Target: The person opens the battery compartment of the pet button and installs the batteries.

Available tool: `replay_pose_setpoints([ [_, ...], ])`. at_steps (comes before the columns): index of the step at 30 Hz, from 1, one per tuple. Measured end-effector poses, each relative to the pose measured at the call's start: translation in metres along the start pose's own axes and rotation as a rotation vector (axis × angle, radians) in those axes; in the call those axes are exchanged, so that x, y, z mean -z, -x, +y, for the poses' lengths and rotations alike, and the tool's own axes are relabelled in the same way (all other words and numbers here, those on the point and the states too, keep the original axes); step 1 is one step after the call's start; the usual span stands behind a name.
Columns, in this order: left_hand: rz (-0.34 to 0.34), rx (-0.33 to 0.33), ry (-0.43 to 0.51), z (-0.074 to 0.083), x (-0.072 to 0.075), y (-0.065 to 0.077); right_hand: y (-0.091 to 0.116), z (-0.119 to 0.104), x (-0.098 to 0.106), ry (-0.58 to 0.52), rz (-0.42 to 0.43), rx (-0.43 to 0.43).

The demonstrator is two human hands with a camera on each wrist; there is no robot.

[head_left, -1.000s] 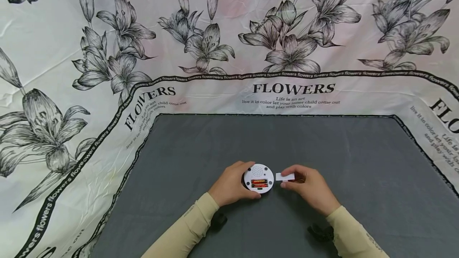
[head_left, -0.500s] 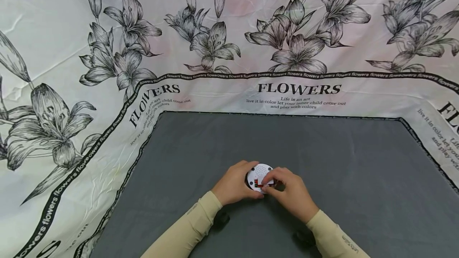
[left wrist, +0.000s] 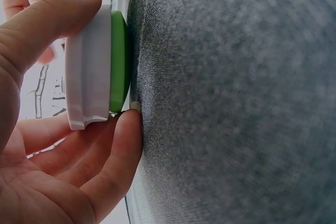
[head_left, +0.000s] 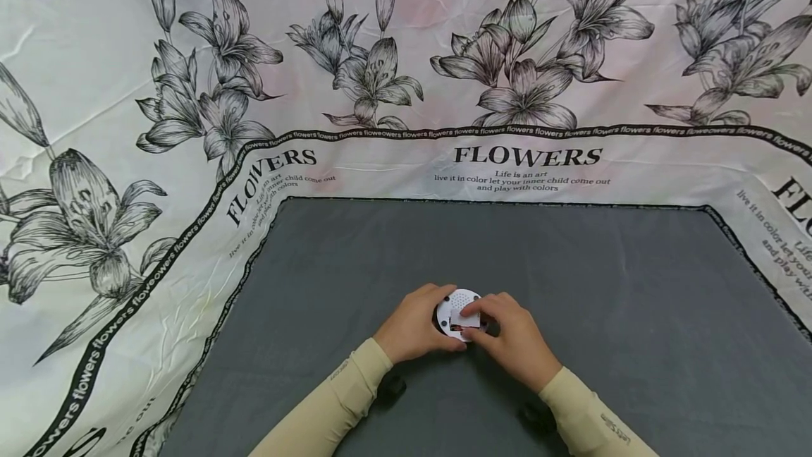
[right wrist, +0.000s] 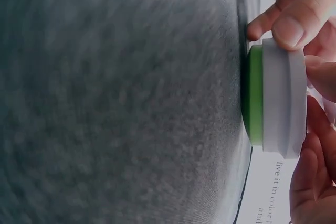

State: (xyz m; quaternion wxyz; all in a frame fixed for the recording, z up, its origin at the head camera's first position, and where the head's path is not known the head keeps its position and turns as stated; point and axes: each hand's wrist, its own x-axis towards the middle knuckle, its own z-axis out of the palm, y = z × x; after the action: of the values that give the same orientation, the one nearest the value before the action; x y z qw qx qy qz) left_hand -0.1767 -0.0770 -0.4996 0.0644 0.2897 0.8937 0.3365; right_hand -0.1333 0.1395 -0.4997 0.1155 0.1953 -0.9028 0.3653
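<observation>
A round white device with small speaker holes lies face down on the grey cloth. Its green underside shows from the side in the left wrist view. Thumb and fingers of my left hand grip its rim from the left. Between the thumb and fingers of my right hand is a white battery cover, pinched over the battery opening. A sliver of dark red battery shows at the cover's lower edge. In the right wrist view the fingertips at the white body partly hide the cover.
The grey cloth covers the tabletop around the hands. A white border with printed flowers and lettering frames it. Dark wrist-worn pieces sit beneath both wrists.
My right hand has moved left, bringing the battery cover from beside the device onto the battery opening. The batteries, earlier in full view, are now mostly covered. My left hand keeps its grip.
</observation>
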Motion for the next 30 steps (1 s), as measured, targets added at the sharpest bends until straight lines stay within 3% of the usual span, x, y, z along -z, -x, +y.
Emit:
replay_pose_setpoints([
  [6, 0.004, -0.003, -0.006, -0.0006, -0.0010, -0.0016, -0.0035, 0.0048, -0.0018, 0.034, 0.047, 0.078],
  [19, 0.006, 0.007, -0.010, -0.0013, -0.0016, 0.0000, -0.0061, 0.0045, 0.0010, 0.088, 0.020, 0.063],
  [25, 0.000, 0.010, -0.011, -0.0006, -0.0006, 0.0005, -0.0077, 0.0070, -0.0001, 0.108, 0.045, 0.116],
  [30, -0.003, 0.008, -0.014, -0.0007, -0.0003, -0.0001, -0.0063, 0.0050, -0.0023, 0.114, 0.057, 0.096],
])
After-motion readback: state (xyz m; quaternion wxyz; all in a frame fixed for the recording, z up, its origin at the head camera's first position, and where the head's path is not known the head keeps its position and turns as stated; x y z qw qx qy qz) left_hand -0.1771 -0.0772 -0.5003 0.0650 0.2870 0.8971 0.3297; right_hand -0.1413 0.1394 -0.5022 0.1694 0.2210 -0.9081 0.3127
